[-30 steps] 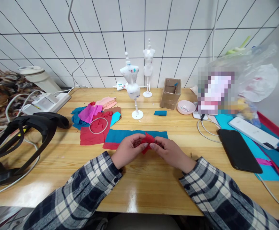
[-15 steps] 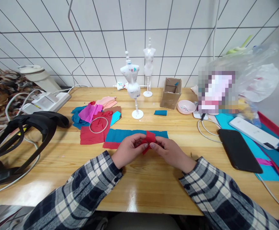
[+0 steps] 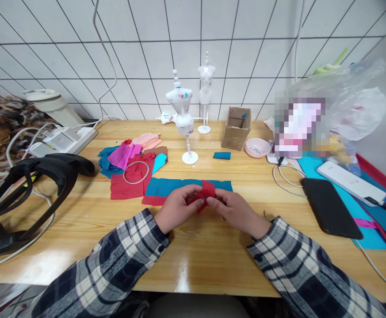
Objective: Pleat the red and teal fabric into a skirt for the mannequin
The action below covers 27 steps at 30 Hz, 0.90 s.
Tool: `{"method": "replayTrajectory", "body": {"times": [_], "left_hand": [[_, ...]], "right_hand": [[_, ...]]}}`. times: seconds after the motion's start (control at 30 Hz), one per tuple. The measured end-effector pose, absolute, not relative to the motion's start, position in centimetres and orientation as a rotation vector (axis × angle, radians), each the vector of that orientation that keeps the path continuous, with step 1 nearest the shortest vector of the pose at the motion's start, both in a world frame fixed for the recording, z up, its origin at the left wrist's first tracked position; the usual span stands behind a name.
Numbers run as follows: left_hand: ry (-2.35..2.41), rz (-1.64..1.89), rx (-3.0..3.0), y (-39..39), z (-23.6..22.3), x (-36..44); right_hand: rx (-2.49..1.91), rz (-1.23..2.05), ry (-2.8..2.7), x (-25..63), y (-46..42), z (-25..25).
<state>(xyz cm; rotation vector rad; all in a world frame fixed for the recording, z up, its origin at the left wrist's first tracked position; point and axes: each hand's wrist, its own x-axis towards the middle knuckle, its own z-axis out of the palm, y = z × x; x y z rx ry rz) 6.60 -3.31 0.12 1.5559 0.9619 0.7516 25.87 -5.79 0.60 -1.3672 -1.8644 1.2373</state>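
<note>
Between my two hands is a small piece of red crepe-like material (image 3: 208,188), folded and pinched near its lower end. My left hand (image 3: 182,206) grips its left side with thumb and fingers. From the right, my right hand (image 3: 234,207) pinches it, the thumb close to the left thumb. Just behind my hands lies a long teal strip (image 3: 176,185), with a red strip (image 3: 153,201) showing along its front edge. Further left, a thin metal ring (image 3: 124,173) rests on a crumpled red sheet (image 3: 126,189). My fingers hide part of the held piece.
Two white mini dress forms (image 3: 184,121) stand at the back. Right of them are a cardboard box (image 3: 234,134) and a pink bowl (image 3: 257,153) of small shiny bits. A black phone (image 3: 332,207) lies at right, a black headset (image 3: 63,190) at left, with white cables around.
Hardly anything differs: both hands hold the red piece in the same place, with only slight finger movement at the pinch.
</note>
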Motion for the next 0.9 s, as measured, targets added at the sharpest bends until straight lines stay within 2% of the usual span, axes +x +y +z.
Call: {"method": "replayTrajectory", "body": {"times": [0.9], "left_hand": [[0.905, 0.767, 1.675, -3.57, 0.05, 6.73]], "right_hand": [[-1.362, 1.225, -1.836, 25.80, -5.63, 0.36]]}}
